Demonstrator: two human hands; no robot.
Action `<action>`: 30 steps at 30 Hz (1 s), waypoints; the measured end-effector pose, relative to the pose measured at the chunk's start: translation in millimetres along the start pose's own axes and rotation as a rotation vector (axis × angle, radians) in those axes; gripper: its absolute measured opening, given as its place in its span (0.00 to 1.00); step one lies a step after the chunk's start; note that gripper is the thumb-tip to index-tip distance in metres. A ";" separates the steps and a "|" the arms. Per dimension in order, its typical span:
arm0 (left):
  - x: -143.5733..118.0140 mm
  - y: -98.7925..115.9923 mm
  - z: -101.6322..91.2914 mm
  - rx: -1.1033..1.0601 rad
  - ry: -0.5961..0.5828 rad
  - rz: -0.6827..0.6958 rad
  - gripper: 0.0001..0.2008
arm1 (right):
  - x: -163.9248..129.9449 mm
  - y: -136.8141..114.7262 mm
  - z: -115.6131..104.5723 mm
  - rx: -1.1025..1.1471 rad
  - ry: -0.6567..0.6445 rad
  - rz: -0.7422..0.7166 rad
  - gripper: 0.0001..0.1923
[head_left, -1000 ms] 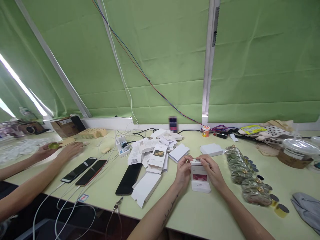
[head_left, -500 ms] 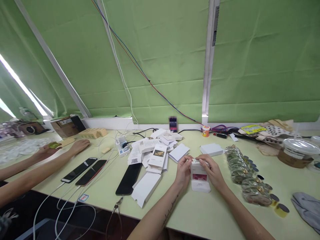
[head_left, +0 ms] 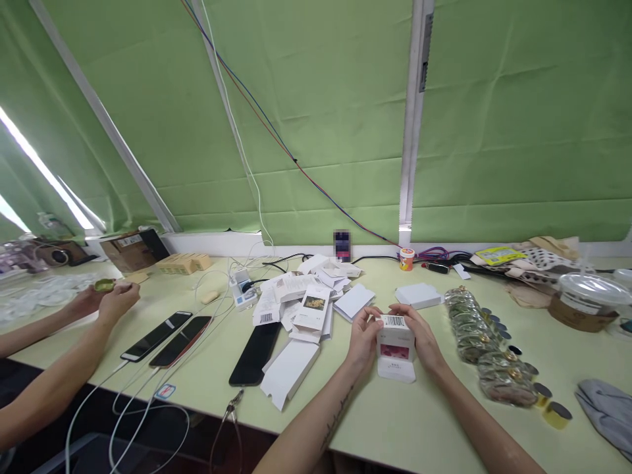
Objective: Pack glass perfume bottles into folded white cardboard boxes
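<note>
I see both my forearms bare, no sleeves. My left forearm (head_left: 332, 413) carries a thin line of tattooed script. My hands wear nothing.

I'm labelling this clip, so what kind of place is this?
Probably a small packing workbench: flat white cartons piled on a long table, a row of wrapped jars, and both hands holding a small barcoded box.

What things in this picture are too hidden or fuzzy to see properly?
Head view only:
- Small white box: its sides are covered by the left hand and right hand; the barcode print is too small to read.
- Dark object by the wall: blurred out.
- Grey cloth: cut off by the right edge.
- Co-worker's hands: the green thing they hold is too small to identify.
</note>
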State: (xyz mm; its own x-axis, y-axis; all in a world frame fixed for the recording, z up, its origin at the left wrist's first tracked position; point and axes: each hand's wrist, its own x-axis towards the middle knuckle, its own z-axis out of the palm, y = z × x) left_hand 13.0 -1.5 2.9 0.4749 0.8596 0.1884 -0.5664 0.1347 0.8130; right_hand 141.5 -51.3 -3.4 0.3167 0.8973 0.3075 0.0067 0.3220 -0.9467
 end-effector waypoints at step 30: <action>-2.3 -10.8 -3.6 0.394 -0.049 0.045 0.24 | 4.3 8.6 -3.4 0.029 0.176 -0.037 0.13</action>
State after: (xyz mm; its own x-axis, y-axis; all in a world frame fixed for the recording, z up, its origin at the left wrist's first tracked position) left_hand 15.6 -3.2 -8.3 0.4920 0.8348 0.2469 -0.2904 -0.1100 0.9506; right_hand 146.1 -45.7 -10.6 0.4774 0.8192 0.3179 -0.0054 0.3645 -0.9312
